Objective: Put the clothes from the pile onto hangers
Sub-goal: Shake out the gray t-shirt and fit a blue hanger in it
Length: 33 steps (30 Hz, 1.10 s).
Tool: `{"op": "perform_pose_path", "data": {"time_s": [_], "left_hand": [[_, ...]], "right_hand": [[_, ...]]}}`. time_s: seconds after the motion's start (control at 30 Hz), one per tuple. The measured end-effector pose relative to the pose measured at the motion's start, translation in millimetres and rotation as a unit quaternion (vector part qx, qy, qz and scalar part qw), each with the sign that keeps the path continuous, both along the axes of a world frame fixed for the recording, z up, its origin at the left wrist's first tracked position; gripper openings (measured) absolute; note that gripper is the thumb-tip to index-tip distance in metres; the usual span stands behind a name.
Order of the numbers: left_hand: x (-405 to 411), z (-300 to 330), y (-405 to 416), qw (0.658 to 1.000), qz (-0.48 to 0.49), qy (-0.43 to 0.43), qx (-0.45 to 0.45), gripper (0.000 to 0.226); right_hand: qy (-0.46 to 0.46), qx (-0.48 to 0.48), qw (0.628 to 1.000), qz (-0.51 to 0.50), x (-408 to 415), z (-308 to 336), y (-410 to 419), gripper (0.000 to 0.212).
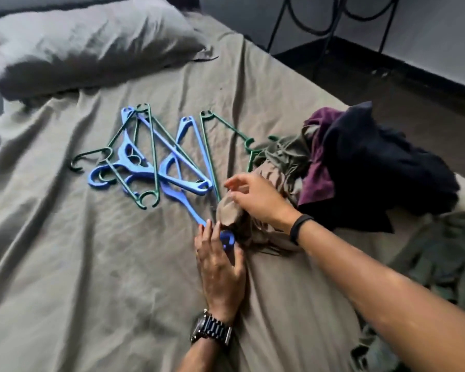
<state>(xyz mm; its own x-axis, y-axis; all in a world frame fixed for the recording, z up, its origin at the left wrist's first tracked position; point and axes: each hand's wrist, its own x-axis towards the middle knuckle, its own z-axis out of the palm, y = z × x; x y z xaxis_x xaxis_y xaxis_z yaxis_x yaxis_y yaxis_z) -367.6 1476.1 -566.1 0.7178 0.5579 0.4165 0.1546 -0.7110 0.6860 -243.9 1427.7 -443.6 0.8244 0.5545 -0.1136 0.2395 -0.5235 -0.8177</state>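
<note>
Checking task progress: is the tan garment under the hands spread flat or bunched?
Bunched. The tan garment lies crumpled in folds beside the blue hanger; the right hand rests on it.
</note>
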Motion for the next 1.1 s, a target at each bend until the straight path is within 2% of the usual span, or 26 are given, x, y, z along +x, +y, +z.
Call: {"op": "perform_pose_path", "data": {"time_s": [0.1,0.23,0.33,0.53,0.7,0.83,0.9,0.93,1.03,1.1], "left_hand": [[1.9,-8.2,-0.6,1.0,0.009,0.008,0.023,0.056],[3.4,-13.9,-2.5,0.998,0.016,0.018,0.05,0.057],[4.7,-16.7,-3.6,0.998,0.029,0.017,0.052,0.057],[7.0,-12.1,-5.7,0.998,0.04,0.006,0.038,0.059],[4.8,-11.3,-6.8,0.999,0.043,-0.005,0.012,0.061],[6.4,-12.1,-7.6,0.999,0.039,-0.009,0.003,0.06],[6.1,-14.0,-7.4,0.999,0.039,-0.01,0.001,0.06],[6.0,-15.3,-7.6,0.999,0.038,-0.01,-0.001,0.06],[7.5,-18.3,-7.9,0.999,0.037,-0.01,0.002,0.062],[7.6,-19.5,-7.7,0.999,0.041,-0.01,0.005,0.062]], "right_hand": [[-0.068,-0.062,0.996,-0.015,14.1,-11.6,31.9,0.033],[-0.026,-0.139,0.99,-0.001,30.3,-32.0,45.3,0.048],[-0.024,-0.145,0.989,0.004,28.5,-38.1,55.8,0.055],[-0.005,-0.174,0.984,-0.029,26.0,-41.8,68.3,0.037],[-0.002,-0.18,0.982,-0.057,20.6,-37.9,59.2,0.031],[-0.02,-0.134,0.99,-0.036,12.2,-33.2,55.1,0.049],[-0.033,-0.155,0.987,-0.016,11.5,-33.4,60.9,0.048],[-0.035,-0.17,0.985,-0.012,12.5,-32.9,63.6,0.045],[-0.008,-0.195,0.98,-0.029,23.3,-32.1,64.8,0.013],[0.006,-0.201,0.979,-0.032,25.5,-34.7,62.5,0.015]]}}
